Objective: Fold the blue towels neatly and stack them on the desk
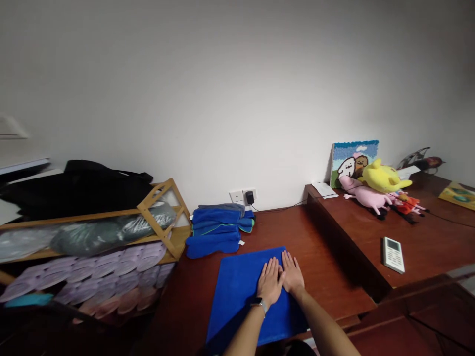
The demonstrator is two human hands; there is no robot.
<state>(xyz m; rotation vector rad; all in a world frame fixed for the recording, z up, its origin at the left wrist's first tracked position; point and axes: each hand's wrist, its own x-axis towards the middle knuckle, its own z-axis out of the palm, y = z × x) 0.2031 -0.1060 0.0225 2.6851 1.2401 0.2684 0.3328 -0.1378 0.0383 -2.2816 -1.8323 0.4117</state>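
Note:
A blue towel (pixel 233 287) lies spread out flat on the reddish-brown table. My left hand (pixel 270 281), with a watch (pixel 259 302) on its wrist, rests palm down on the towel, fingers stretched out. Beside it my right hand (pixel 292 272) also lies flat, near the towel's right edge, and the two hands touch or overlap at the thumbs. Neither hand grips anything. Behind the towel, against the wall, sits a pile of folded blue towels (pixel 217 230), some with green edging.
A wooden rack (pixel 163 212) with many lilac slippers (pixel 104 264) and a black bag (pixel 85 190) stands to the left. On the higher desk (pixel 356 232) at right are plush toys (pixel 384 178), a picture (pixel 356 153) and a white remote control (pixel 393 254). A black plug (pixel 250 198) sits in the wall socket.

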